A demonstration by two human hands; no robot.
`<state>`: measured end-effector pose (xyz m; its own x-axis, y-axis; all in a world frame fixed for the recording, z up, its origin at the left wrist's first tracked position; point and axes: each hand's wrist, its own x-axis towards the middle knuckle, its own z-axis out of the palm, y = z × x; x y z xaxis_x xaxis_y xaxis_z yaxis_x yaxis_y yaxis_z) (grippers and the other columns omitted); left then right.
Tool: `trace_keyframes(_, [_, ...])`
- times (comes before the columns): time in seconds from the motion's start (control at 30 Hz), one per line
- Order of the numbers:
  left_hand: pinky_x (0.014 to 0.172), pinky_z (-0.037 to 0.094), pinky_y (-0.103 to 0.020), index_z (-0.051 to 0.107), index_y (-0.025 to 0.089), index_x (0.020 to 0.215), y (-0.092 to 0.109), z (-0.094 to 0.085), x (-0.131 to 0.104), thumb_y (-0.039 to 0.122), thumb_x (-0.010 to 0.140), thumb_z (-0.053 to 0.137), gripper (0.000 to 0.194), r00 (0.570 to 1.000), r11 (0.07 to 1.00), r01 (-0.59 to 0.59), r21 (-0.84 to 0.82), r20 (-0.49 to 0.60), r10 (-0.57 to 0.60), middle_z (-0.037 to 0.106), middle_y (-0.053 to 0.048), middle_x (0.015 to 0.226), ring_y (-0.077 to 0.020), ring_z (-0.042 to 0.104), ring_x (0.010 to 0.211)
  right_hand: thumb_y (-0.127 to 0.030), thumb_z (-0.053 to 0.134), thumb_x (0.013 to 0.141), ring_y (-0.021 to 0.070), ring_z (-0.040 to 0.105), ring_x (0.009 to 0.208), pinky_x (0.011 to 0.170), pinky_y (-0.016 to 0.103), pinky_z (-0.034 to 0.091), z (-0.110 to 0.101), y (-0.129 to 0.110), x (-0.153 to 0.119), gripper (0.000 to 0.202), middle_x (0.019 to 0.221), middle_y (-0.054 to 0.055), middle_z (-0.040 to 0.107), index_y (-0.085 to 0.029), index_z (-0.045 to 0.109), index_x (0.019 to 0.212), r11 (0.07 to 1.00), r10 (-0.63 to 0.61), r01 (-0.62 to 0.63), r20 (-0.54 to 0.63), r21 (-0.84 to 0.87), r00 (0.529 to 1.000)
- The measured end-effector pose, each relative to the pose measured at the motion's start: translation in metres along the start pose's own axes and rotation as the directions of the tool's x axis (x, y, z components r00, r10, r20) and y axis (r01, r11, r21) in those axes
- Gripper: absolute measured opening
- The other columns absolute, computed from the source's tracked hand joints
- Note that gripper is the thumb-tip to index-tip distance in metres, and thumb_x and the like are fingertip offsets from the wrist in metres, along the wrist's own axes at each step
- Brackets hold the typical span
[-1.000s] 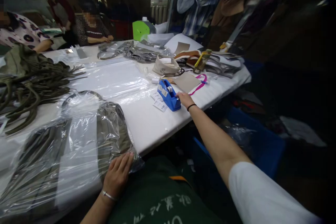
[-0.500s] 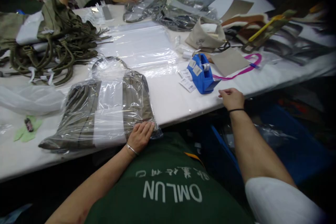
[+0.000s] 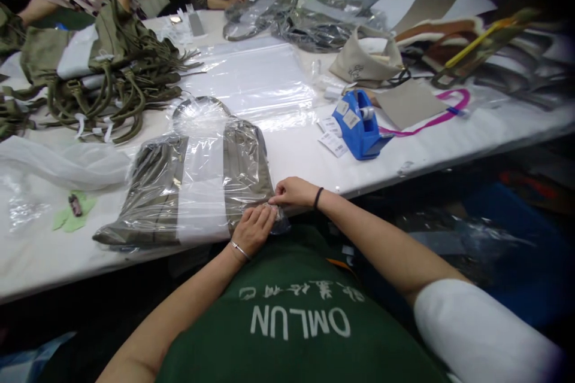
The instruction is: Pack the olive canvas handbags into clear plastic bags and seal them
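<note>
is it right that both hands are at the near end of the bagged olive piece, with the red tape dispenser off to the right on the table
Not quite: the tape dispenser is blue, not red, as the head view shows. The rest holds: the left hand and right hand meet at the near end of the bagged olive piece on the table.

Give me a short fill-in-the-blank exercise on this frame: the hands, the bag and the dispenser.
1. Both hands, left hand and right hand, rest on the near ____ end of the clear bag.
2. The tape dispenser is ____ in colour.
3. The right wrist wears a ____ band.
4. The loose olive straps lie to the ____ of the dispenser.

Missing words: right; blue; black; left
</note>
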<state>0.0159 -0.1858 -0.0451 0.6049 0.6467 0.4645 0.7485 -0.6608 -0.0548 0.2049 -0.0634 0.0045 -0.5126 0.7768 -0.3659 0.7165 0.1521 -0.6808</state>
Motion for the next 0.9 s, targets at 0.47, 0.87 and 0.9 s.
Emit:
trace_keyframes(0.47, [0.097, 0.049, -0.041, 0.058, 0.016, 0.128, -0.031, -0.074, 0.035, 0.004, 0.086, 0.047, 0.044, 0.963, 0.903, 0.173, -0.393, -0.125, -0.239, 0.067, -0.011, 0.118, -0.0238, 0.060, 0.108, -0.043, 0.085, 0.070, 0.0111, 0.064, 0.075, 0.077, 0.024, 0.053, 0.001, 0.003, -0.033, 0.046, 0.085, 0.000, 0.068, -0.017, 0.066, 0.102, 0.428, -0.225, -0.051, 0.161, 0.902, 0.961])
trace_keyframes(0.87, [0.094, 0.052, -0.038, 0.062, 0.016, 0.115, -0.033, -0.117, 0.084, 0.016, 0.091, 0.057, 0.025, 0.747, 0.826, 0.320, -0.465, -0.412, -0.521, 0.067, -0.010, 0.105, -0.0216, 0.061, 0.103, -0.061, 0.069, 0.074, 0.0232, 0.065, 0.100, 0.094, 0.040, 0.054, 0.048, -0.070, 0.033, 0.041, 0.103, 0.005, 0.069, -0.027, 0.067, 0.096, 0.291, -0.261, 0.403, -0.333, 0.867, 0.906])
trace_keyframes(0.9, [0.096, 0.051, -0.039, 0.061, 0.016, 0.117, -0.033, -0.117, 0.084, 0.017, 0.091, 0.057, 0.026, 0.748, 0.833, 0.325, -0.449, -0.416, -0.516, 0.067, -0.011, 0.107, -0.0220, 0.060, 0.104, -0.063, 0.066, 0.076, 0.0245, 0.065, 0.102, 0.095, 0.042, 0.055, 0.048, -0.066, 0.034, 0.042, 0.105, 0.005, 0.069, -0.028, 0.067, 0.099, 0.353, -0.268, 0.408, -0.326, 0.842, 0.906])
